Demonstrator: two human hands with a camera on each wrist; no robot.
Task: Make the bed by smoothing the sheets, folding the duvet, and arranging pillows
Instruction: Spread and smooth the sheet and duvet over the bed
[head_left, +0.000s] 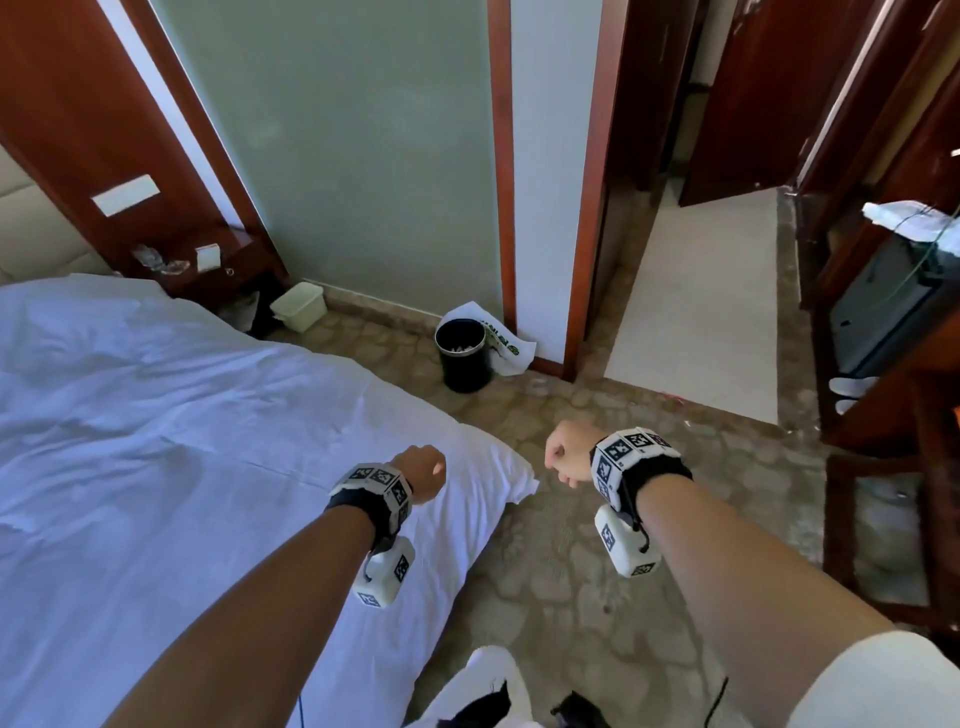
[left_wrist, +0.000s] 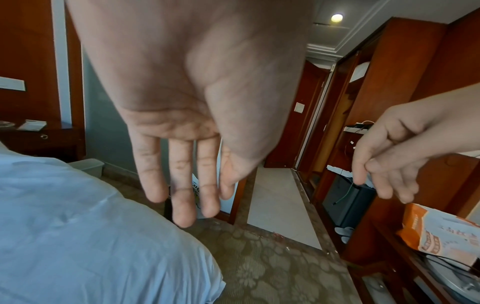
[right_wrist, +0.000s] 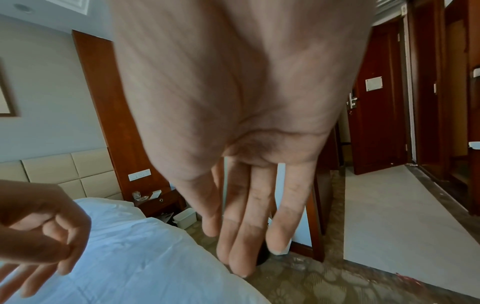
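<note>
While both hands hang empty, the left hand (head_left: 418, 470) over the duvet (head_left: 182, 415) corner and the right hand (head_left: 566, 457) over the carpet (head_left: 571, 597), fingers loose and apart, nothing is gripped. Grabbing only the top layer at that corner would probably drag fresh creases across the bed. No pillows show, so they may lie out of view.

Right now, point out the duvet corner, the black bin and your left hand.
duvet corner (head_left: 519, 480), head view, on its tip.
black bin (head_left: 464, 364), head view, on its side wall.
left hand (head_left: 420, 470), head view, on its back.
</note>
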